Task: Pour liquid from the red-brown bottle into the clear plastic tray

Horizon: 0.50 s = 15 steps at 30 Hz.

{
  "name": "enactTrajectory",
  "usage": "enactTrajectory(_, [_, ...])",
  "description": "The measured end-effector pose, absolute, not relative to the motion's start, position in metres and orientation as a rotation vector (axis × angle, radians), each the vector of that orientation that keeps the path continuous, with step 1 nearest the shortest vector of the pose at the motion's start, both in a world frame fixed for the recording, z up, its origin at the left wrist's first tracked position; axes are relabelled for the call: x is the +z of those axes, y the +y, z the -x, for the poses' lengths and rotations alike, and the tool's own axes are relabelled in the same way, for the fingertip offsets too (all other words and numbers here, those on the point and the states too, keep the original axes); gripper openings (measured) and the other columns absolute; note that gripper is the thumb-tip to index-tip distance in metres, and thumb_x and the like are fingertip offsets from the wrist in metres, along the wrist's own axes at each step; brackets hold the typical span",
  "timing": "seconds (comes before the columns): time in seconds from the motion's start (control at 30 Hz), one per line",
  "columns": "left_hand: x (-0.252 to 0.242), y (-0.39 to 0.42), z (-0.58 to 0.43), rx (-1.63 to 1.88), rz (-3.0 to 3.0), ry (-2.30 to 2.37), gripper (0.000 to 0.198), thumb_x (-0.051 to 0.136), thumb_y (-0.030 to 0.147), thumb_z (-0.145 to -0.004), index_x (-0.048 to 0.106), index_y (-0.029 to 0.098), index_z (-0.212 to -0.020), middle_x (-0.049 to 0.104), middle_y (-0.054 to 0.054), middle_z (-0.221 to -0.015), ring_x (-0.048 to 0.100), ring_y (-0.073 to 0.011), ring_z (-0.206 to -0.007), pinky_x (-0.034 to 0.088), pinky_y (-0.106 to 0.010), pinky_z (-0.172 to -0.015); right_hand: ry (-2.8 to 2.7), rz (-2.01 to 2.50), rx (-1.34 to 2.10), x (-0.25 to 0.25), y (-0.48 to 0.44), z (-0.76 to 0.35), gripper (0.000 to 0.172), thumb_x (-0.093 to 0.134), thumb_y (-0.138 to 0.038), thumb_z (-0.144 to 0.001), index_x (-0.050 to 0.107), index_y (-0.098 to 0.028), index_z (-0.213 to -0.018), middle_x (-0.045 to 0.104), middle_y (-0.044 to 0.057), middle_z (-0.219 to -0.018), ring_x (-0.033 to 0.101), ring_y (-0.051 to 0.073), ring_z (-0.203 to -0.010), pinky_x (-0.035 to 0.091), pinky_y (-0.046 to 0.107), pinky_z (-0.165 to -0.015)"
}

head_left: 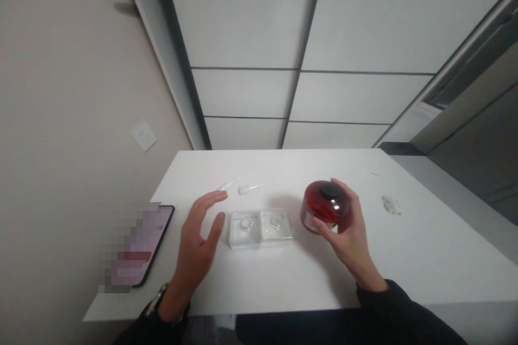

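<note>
My right hand [348, 232] is wrapped round a dark red round bottle [322, 206] with a black cap, tilted toward me above the white table [424, 248]. My left hand [198, 237] hovers open, fingers stretched out, just left of two clear square cases [261, 228] that lie side by side on the table, each with a small round thing inside. The left hand touches nothing. Two small clear plastic pieces [240, 187] lie behind the cases.
A phone [141, 250] with its screen lit lies near the table's left edge. A small crumpled clear scrap [391, 205] sits at the right. A wall with a socket [144, 136] runs along the left; panelled partitions stand behind.
</note>
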<state>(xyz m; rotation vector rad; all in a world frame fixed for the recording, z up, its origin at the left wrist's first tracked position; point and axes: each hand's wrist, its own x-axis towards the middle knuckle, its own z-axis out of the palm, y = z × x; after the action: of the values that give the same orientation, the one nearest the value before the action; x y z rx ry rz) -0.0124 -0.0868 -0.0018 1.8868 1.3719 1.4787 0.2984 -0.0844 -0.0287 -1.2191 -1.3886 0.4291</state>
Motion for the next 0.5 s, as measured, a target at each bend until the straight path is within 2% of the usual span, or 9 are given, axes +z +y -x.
enactTrajectory(0.07, [0.019, -0.108, -0.005, 1.386, -1.988, 1.206, 0.024, 0.058, 0.038, -0.108, 0.072, 0.031, -0.126, 0.075, -0.006, -0.133, 0.069, -0.0274, -0.128, 0.053, -0.047, -0.116, -1.447, 1.189, 0.381, -0.026, -0.108, -0.297, 0.082, 0.085, -0.045, -0.082, 0.049, -0.031, -0.153, 0.057, 0.015, -0.155, 0.058, 0.037, -0.142, 0.052, 0.06, -0.117])
enactTrajectory(0.13, [0.039, -0.131, -0.028, 1.215, -2.059, 0.964, 0.032, 0.057, 0.037, -0.108, 0.068, 0.034, -0.138, 0.073, -0.006, -0.141, 0.067, -0.0283, -0.134, 0.051, -0.047, -0.119, -1.535, 1.123, 0.357, -0.03, -0.134, -0.291, 0.085, 0.084, -0.046, -0.082, 0.046, -0.029, -0.156, 0.061, 0.017, -0.15, 0.063, 0.039, -0.137, 0.054, 0.062, -0.114])
enactTrajectory(0.2, [0.054, -0.148, -0.052, 1.065, -2.07, 0.741, 0.042, 0.056, 0.04, -0.109, 0.061, 0.032, -0.151, 0.065, -0.007, -0.154, 0.06, -0.0288, -0.144, 0.042, -0.048, -0.128, -1.601, 1.046, 0.346, -0.04, -0.158, -0.285, 0.089, 0.085, -0.046, -0.081, 0.045, -0.026, -0.157, 0.064, 0.019, -0.147, 0.067, 0.04, -0.132, 0.06, 0.06, -0.107])
enactTrajectory(0.27, [0.063, -0.156, -0.071, 0.935, -2.089, 0.554, 0.044, 0.055, 0.036, -0.11, 0.06, 0.029, -0.153, 0.065, -0.007, -0.155, 0.058, -0.0263, -0.146, 0.036, -0.045, -0.132, -1.62, 1.016, 0.281, -0.05, -0.174, -0.281, 0.086, 0.084, -0.047, -0.081, 0.046, -0.026, -0.155, 0.067, 0.017, -0.143, 0.071, 0.039, -0.127, 0.064, 0.056, -0.1])
enactTrajectory(0.37, [0.069, -0.152, -0.087, 0.884, -2.084, 0.513, 0.034, 0.054, 0.026, -0.109, 0.071, 0.025, -0.138, 0.073, -0.006, -0.144, 0.064, -0.0238, -0.138, 0.043, -0.04, -0.126, -1.661, 1.03, 0.286, -0.057, -0.182, -0.28, 0.082, 0.083, -0.041, -0.084, 0.045, -0.025, -0.155, 0.066, 0.017, -0.146, 0.07, 0.037, -0.129, 0.064, 0.054, -0.103])
enactTrajectory(0.43, [0.07, -0.147, -0.093, 0.934, -2.055, 0.603, 0.022, 0.067, 0.025, -0.102, 0.079, 0.025, -0.12, 0.08, -0.006, -0.128, 0.071, -0.0248, -0.124, 0.05, -0.038, -0.116, -1.668, 1.043, 0.314, -0.055, -0.181, -0.279, 0.079, 0.082, -0.036, -0.085, 0.045, -0.025, -0.153, 0.066, 0.016, -0.146, 0.069, 0.035, -0.132, 0.061, 0.053, -0.107])
enactTrajectory(0.5, [0.071, -0.145, -0.103, 1.003, -2.044, 0.722, 0.012, 0.078, 0.025, -0.092, 0.081, 0.024, -0.103, 0.08, -0.005, -0.109, 0.074, -0.0245, -0.105, 0.056, -0.037, -0.102, -1.613, 1.05, 0.31, -0.05, -0.179, -0.277, 0.077, 0.081, -0.036, -0.084, 0.045, -0.024, -0.152, 0.068, 0.016, -0.144, 0.07, 0.034, -0.131, 0.06, 0.054, -0.109])
